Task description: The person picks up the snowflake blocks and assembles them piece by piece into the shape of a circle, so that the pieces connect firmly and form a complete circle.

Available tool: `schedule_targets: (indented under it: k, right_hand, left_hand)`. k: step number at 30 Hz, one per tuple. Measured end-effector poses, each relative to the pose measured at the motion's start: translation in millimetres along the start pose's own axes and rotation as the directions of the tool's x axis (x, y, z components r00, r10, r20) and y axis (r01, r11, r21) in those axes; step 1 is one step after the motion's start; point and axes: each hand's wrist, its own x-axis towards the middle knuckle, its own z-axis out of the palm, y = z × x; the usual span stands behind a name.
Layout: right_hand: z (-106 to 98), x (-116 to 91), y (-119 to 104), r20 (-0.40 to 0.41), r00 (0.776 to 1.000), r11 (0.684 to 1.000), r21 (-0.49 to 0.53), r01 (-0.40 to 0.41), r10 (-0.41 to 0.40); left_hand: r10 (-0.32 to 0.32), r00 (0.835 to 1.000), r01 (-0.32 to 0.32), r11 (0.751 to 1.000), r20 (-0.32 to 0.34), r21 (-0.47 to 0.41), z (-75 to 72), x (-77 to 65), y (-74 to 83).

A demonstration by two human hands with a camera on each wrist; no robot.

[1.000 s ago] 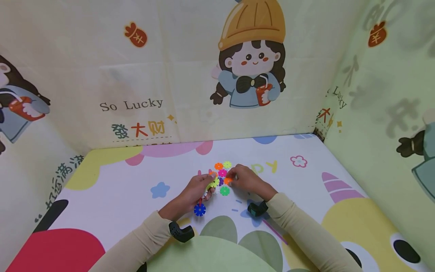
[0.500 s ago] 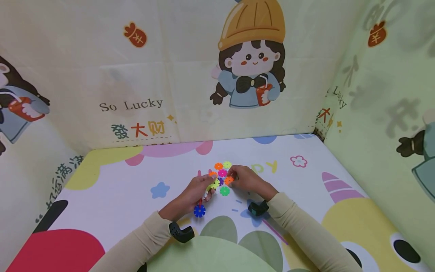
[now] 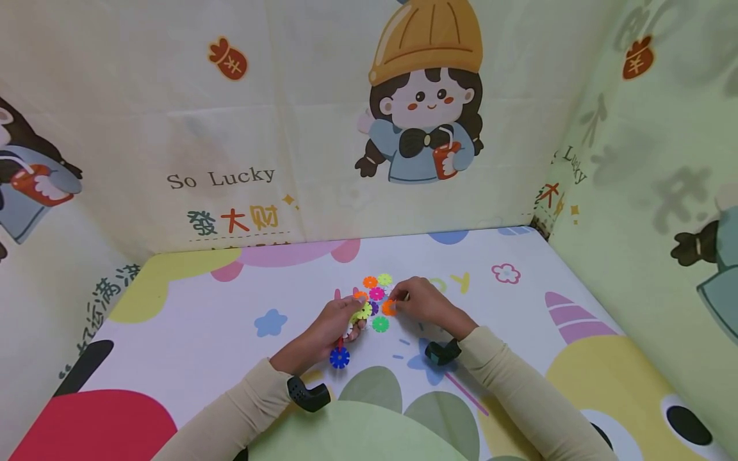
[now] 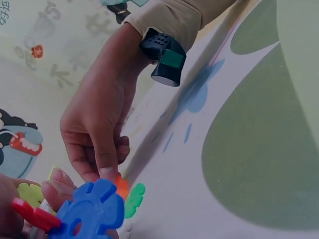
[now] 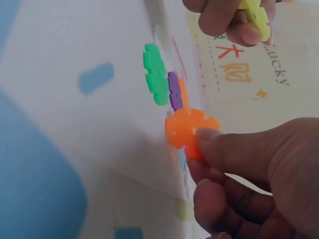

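In the head view my left hand (image 3: 325, 325) grips several joined plastic snowflake discs. A yellow disc (image 3: 363, 311) shows by its thumb, and a blue disc (image 3: 339, 358) hangs below. The left wrist view shows a red disc (image 4: 35, 214) slotted into the blue one. My right hand (image 3: 425, 302) pinches an orange snowflake disc (image 5: 187, 123) between thumb and finger, close to the left hand's fingers. Whether that orange disc touches any other piece is not clear. Part of the joined pieces is hidden by the left hand.
More snowflake discs lie on the table around the hands: green (image 3: 380, 324), purple (image 5: 175, 90), pink (image 3: 377, 293), orange (image 3: 370, 282) and yellow-green (image 3: 384, 279). Printed cloth walls (image 3: 323, 128) stand behind and beside the patterned tabletop (image 3: 202, 320).
The orange disc in my right hand has shifted and turned slightly, and the right hand's fingers have changed position around it. My left hand stays nearly still, still gripping the joined discs.
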Motion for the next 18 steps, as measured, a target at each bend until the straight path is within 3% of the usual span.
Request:
schedule_targets:
  k: [6,18]
  right_hand:
    - [-1,-2,-1,-0.016,1.000,1.000,0.003,0.005,-0.005]
    - [-5,-11,-6,-0.075,0.995,0.987,0.146,0.072,-0.062]
  left_hand:
    - [-0.013,1.000,0.013,1.000,0.011,-0.026,0.4,0.9,-1.4]
    - [-0.042,0.999,0.042,0.998,-0.003,-0.037,-0.3,1.2,-0.3]
